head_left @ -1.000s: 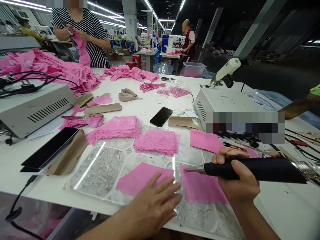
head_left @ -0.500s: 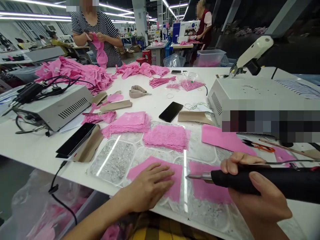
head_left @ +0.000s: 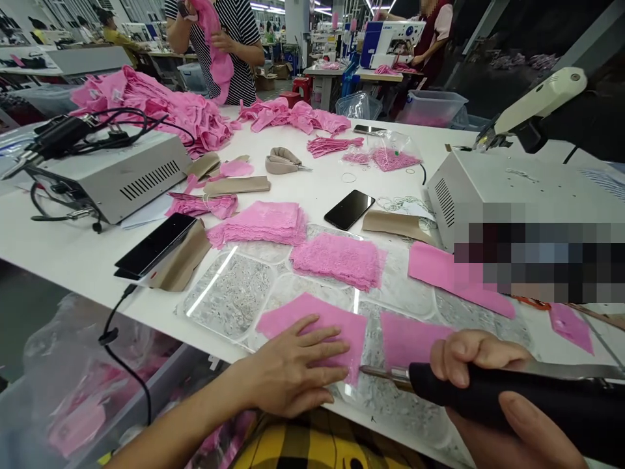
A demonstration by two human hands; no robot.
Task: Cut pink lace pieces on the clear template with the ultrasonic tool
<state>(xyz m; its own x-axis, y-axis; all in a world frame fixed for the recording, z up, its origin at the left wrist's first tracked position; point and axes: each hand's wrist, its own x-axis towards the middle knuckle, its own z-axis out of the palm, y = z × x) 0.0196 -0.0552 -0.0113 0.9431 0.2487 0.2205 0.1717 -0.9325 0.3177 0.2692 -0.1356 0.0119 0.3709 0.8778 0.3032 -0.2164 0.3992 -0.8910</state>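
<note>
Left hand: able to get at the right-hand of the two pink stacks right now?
Probably yes. The left hand lies spread on a flat pink piece; the right-hand stack sits beyond, nothing standing between. It would likely have to release the piece.

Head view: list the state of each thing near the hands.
Left cloth: lying flat.
Right cloth: lying flat.
Tool: held, tip at left cloth's edge.
Left hand: spread on left cloth.
Right hand: closed around tool.
Phone: face up, screen dark.
Right stack: edges uneven.
</note>
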